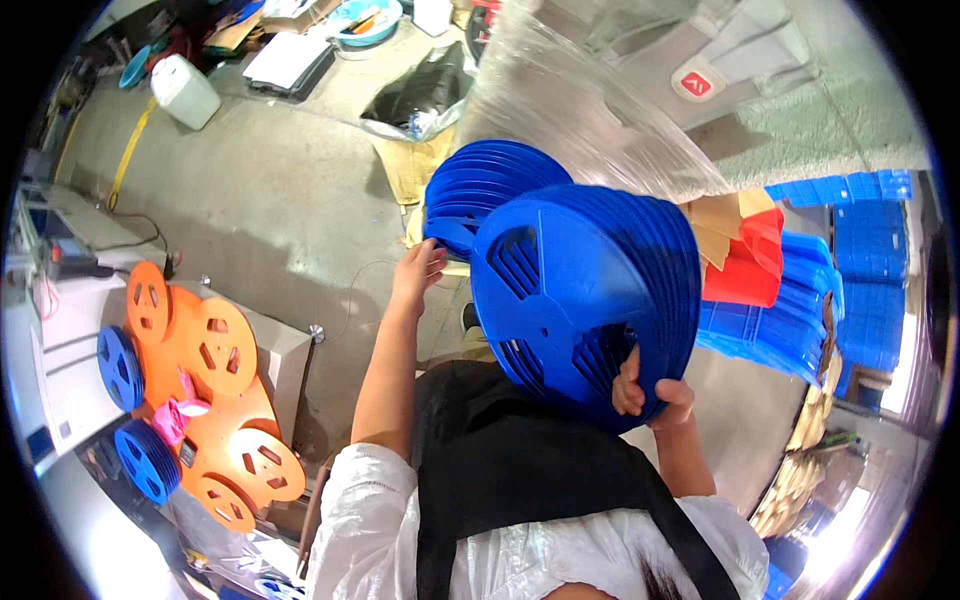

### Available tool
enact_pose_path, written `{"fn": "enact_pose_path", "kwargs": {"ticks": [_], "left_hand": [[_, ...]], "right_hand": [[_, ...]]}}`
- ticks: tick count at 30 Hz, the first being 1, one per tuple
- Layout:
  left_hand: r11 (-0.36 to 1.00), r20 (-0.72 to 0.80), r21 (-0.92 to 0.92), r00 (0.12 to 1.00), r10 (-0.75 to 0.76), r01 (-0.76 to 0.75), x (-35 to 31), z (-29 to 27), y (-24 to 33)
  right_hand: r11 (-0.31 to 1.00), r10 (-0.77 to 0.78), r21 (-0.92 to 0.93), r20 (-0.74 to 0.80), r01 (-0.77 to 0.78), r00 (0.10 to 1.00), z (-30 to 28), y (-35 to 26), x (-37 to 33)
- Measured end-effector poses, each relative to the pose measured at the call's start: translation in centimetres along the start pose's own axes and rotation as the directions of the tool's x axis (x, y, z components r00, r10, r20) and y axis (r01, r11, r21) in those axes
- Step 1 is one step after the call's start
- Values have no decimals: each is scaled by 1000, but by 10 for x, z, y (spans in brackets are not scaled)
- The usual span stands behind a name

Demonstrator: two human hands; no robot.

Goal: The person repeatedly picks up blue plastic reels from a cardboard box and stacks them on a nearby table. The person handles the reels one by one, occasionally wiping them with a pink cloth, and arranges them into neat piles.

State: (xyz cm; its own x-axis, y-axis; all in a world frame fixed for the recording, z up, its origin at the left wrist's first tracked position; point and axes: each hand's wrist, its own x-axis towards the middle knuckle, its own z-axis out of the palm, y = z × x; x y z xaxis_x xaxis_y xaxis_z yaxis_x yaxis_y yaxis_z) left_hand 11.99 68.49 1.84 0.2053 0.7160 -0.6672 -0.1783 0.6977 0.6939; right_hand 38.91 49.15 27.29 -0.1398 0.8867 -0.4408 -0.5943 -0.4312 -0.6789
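My right hand point(652, 392) grips the lower rim of a stack of several large blue plastic reels point(575, 295), fingers hooked through a spoke opening, and holds it up close in front of me. My left hand point(416, 268) reaches forward and touches the edge of a second stack of blue reels point(480, 190) that sits farther away, just left of the held stack. I cannot tell whether the left fingers are closed around that stack. I wear a white top with a black apron point(520, 470).
Orange reels point(215, 350) and smaller blue reels point(120, 365) lie on a grey bench at the left, with a pink tag. A clear plastic sheet point(590, 110) hangs ahead. Blue crates point(860, 250) and red plastic point(745, 265) stand at the right. A white jug point(185, 90) sits on the concrete floor.
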Motion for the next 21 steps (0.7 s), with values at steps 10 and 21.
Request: {"fn": "enact_pose_path", "kwargs": {"ticks": [10, 21], "left_hand": [[885, -610, -271, 779, 146, -379, -196, -160, -72], [688, -910, -355, 402, -99, -633, -403, -232, -170]], "right_hand": [[967, -29, 219, 598, -128, 801, 88, 5, 106], [804, 303, 29, 839, -593, 452, 277, 157, 156]]}}
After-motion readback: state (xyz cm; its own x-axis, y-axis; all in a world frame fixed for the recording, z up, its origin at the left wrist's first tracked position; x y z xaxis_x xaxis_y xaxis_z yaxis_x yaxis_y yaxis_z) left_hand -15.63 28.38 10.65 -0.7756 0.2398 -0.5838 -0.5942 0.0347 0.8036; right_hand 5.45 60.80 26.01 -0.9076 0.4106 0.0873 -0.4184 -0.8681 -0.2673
